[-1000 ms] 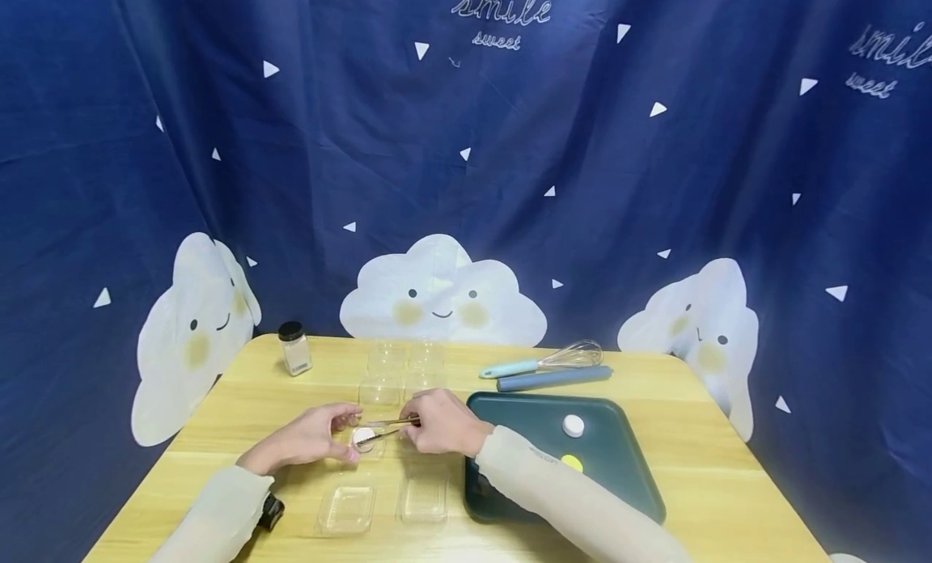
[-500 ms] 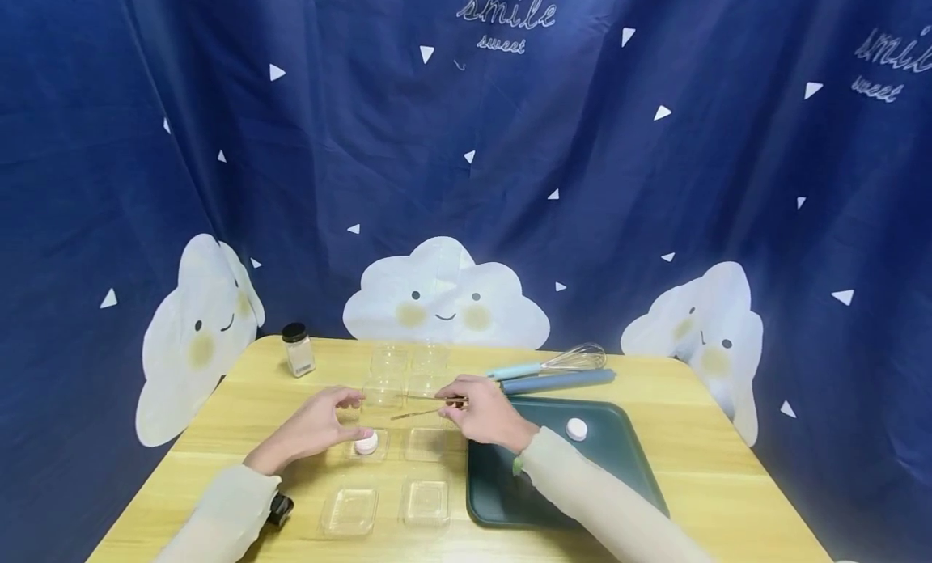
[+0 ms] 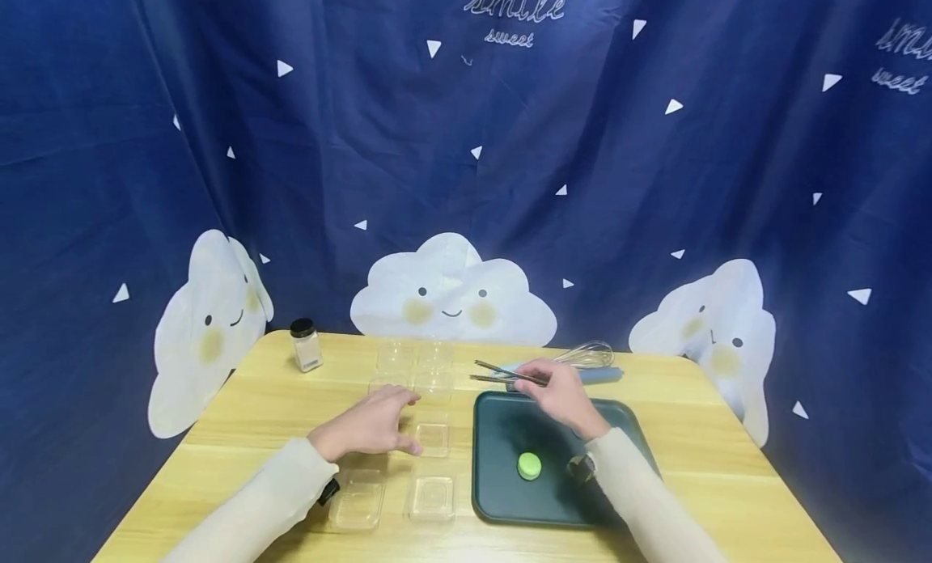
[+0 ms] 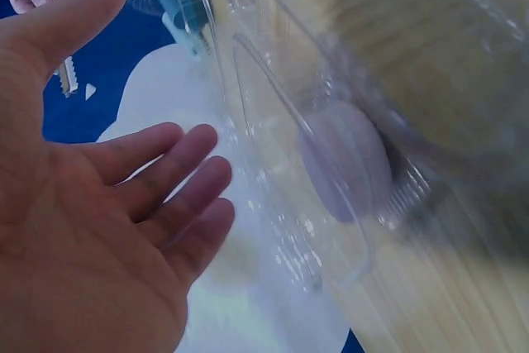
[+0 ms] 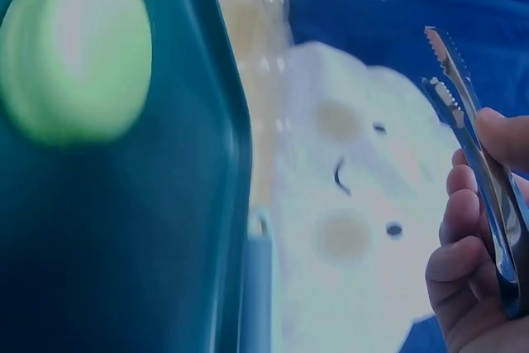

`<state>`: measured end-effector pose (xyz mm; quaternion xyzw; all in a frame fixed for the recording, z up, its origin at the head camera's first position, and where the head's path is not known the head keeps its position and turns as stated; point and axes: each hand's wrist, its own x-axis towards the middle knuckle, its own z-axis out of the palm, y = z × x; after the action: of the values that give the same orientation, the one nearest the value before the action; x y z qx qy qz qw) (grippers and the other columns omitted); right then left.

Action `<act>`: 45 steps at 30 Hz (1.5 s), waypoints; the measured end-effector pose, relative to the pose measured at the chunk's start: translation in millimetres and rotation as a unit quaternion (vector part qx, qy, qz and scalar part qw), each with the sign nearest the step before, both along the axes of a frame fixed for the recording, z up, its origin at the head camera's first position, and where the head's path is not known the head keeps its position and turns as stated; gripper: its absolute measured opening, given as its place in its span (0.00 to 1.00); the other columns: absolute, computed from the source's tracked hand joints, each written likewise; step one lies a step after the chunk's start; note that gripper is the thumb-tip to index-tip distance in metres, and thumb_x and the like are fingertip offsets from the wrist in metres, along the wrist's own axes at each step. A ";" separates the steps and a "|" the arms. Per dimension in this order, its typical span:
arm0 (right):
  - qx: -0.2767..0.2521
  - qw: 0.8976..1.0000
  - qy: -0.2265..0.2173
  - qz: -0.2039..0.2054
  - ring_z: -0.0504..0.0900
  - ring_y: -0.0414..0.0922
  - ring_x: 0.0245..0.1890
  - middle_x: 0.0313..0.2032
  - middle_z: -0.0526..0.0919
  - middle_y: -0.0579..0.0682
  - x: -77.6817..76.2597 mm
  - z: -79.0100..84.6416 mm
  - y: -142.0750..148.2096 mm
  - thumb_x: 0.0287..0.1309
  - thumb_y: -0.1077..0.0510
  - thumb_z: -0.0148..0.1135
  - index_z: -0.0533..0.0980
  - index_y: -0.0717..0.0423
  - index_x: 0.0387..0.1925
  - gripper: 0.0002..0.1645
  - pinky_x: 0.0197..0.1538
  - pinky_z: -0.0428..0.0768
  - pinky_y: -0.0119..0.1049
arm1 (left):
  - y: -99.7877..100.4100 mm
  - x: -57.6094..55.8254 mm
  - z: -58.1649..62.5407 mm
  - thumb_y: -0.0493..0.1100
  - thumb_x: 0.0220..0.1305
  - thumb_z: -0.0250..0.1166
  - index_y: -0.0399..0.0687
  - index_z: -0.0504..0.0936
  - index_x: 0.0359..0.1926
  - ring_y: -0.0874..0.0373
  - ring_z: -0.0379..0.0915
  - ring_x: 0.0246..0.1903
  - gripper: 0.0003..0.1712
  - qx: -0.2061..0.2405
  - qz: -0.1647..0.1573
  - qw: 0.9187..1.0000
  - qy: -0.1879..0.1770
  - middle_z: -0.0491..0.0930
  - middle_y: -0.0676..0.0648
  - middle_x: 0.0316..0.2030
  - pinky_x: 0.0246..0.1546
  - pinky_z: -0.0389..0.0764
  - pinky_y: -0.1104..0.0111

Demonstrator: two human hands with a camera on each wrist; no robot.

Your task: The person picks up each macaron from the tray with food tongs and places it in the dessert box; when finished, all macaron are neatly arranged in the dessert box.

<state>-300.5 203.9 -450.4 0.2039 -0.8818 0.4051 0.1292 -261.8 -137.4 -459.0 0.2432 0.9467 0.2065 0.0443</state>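
My left hand (image 3: pixel 371 424) hovers with loose, spread fingers over the clear plastic containers. In the left wrist view, a pale macaron (image 4: pixel 347 163) lies in one clear container (image 4: pixel 273 88), beside the hand and apart from its fingers. My right hand (image 3: pixel 557 393) grips metal tongs (image 5: pixel 488 171) between thumb and fingers, above the tray's back edge. The tongs' serrated tips are parted with nothing between them. On the dark green tray (image 3: pixel 502 498) sits a green macaron (image 3: pixel 529 466). My right hand and sleeve cover the tray's right part.
Clear lidded containers stand at the back (image 3: pixel 434 369), with others in front (image 3: pixel 431 498). A whisk (image 3: pixel 590 354) and a blue rolling pin (image 3: pixel 603 375) lie behind the tray. A black-capped jar (image 3: pixel 306 349) stands back left. A blue curtain (image 3: pixel 466 183) hangs behind.
The tongs released the white macaron into a container, and my right hand carried them right and back, over the tray. My left hand shifted right. The green macaron came into full view.
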 end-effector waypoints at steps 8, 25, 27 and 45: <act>0.035 0.999 -0.008 -0.028 0.90 0.49 0.45 0.41 0.91 0.51 -2.5 -1.3 49.0 0.56 0.58 0.74 0.87 0.51 0.40 0.09 0.50 0.88 0.43 | 11.7 -2.2 -5.5 0.60 0.46 0.80 0.38 0.69 0.71 0.36 0.60 0.73 0.56 -0.014 0.002 0.999 -0.033 0.67 0.33 0.71 0.75 0.61 0.42; 0.089 0.991 -0.081 -0.062 0.90 0.49 0.44 0.41 0.91 0.52 16.6 -19.6 145.2 0.56 0.57 0.73 0.87 0.53 0.42 0.11 0.51 0.86 0.37 | 11.4 -3.5 -9.3 0.57 0.47 0.80 0.38 0.75 0.66 0.43 0.70 0.64 0.48 -0.016 -0.012 0.999 -0.030 0.77 0.42 0.61 0.69 0.71 0.46; 0.097 0.989 -0.089 -0.068 0.89 0.48 0.44 0.40 0.91 0.50 19.4 -21.5 151.7 0.56 0.56 0.73 0.87 0.52 0.41 0.10 0.51 0.85 0.35 | 11.0 -3.0 -10.0 0.56 0.48 0.80 0.39 0.76 0.65 0.45 0.72 0.61 0.46 -0.015 -0.014 0.999 -0.029 0.78 0.43 0.59 0.66 0.74 0.48; 0.145 0.980 -0.122 -0.055 0.85 0.40 0.38 0.36 0.91 0.46 30.0 -29.3 157.2 0.53 0.54 0.74 0.87 0.51 0.37 0.09 0.46 0.82 0.39 | 10.3 -5.6 -11.3 0.53 0.48 0.81 0.39 0.77 0.63 0.48 0.75 0.58 0.43 0.008 -0.014 0.998 -0.053 0.79 0.44 0.58 0.64 0.77 0.49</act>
<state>-270.5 361.1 -479.7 0.1205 -0.9503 0.2868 0.0123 -267.4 -127.1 -470.2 0.2456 0.9379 0.2258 0.0954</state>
